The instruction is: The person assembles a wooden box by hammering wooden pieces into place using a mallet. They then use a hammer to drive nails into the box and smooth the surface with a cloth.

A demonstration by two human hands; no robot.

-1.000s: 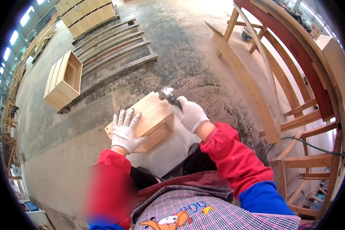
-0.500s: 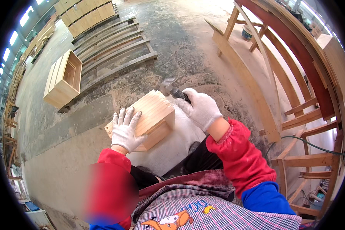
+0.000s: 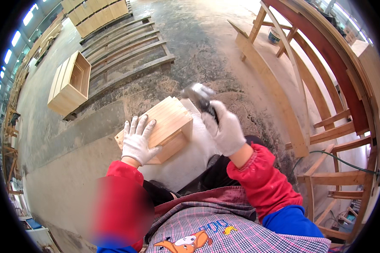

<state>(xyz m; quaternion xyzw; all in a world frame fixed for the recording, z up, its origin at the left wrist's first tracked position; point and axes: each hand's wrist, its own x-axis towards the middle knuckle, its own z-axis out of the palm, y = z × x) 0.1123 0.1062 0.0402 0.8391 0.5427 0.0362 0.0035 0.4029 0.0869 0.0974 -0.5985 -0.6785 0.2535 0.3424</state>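
Observation:
My left hand (image 3: pixel 138 139), in a white glove, lies with spread fingers on the near left part of a pale wooden box (image 3: pixel 166 116). The box rests tilted in view on a white, cloth-like surface (image 3: pixel 198 145) before my knees. My right hand (image 3: pixel 226 130), gloved too, is closed round the dark handle of a hammer (image 3: pixel 199 93). The hammer's metal head is smeared by motion and stands apart from the box, past its far right corner.
A slatted wooden pallet (image 3: pixel 126 63) lies at the far left, with an open wooden box (image 3: pixel 70 84) at its near corner. Stacked boxes (image 3: pixel 98 16) stand behind. Wooden frames (image 3: pixel 321 80) and a leaning plank (image 3: pixel 270 86) line the right. A green hose (image 3: pixel 346 157) runs there.
My right hand has turned and shifted slightly right, and the hammer's head has swung right, away from the box. The left hand and box stay almost where they were.

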